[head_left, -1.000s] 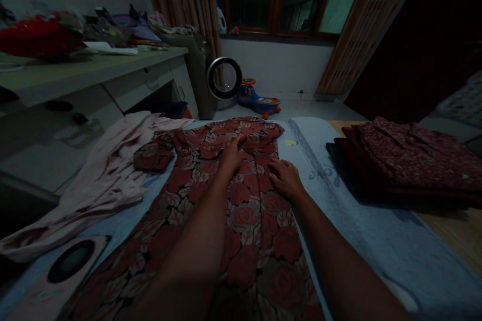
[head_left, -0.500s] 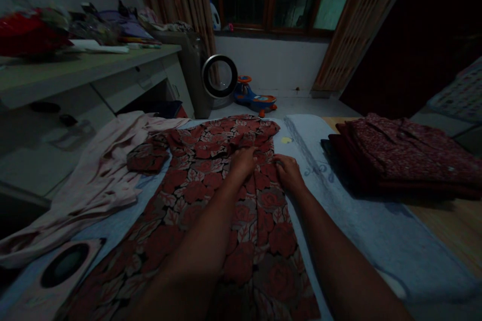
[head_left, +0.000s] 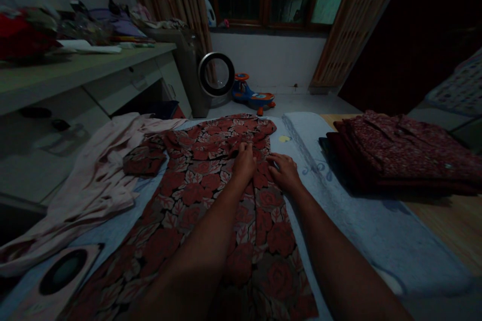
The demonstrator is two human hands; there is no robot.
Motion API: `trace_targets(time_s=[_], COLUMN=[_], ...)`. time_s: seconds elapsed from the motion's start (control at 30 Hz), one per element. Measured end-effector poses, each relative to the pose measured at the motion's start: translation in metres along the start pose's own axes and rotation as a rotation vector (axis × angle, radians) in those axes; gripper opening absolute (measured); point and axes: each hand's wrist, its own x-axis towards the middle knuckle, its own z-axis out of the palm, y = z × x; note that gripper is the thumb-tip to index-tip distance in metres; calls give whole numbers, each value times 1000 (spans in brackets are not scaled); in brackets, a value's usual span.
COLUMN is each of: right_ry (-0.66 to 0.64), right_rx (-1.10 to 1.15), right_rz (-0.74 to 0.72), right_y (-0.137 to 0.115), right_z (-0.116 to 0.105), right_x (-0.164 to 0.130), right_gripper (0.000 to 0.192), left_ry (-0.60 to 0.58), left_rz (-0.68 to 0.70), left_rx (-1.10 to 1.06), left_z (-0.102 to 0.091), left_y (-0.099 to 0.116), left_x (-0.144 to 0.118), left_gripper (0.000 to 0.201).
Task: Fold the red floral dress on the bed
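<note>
- Floral garment (head_left: pixel 196 195): red rose print, spread flat on a pale blue sheet (head_left: pixel 376 230), collar end away from the person.
- Left hand (head_left: pixel 244 161): palm down on the garment's upper middle, fingers together, gripping nothing.
- Right hand (head_left: pixel 284 170): flat on the garment's right edge, just beside the left, fingers loosely spread.
- Pink cloth (head_left: pixel 101 180): crumpled, left of the garment.
- Folded dark red clothes (head_left: pixel 399 150): stacked well to the right.

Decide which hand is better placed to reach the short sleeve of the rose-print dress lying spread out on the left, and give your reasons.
Probably the left hand. It rests on the rose-print dress nearer its middle, on the side of the sleeve. The right hand lies by the dress's right edge and would have to cross over the left.
</note>
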Motion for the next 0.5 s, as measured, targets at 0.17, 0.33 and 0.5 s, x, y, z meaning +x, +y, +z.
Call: trace_targets(time_s=[0.17,0.33,0.5], right_ry=[-42,-81,-87], right_rx=[-44,-117,-159], right_rz=[-10,-23,-49], right_y=[-3,-4,-5], right_z=[-2,-1,1], right_x=[0,0,0], right_gripper=[42,44,43], left_ry=[-39,-133,-8], left_rz=[3,-10,-19], left_rx=[216,365,393], left_z=[-3,-9,-18], left_y=[2,8,22], left_x=[-5,-9,-13], left_gripper=[51,42,31])
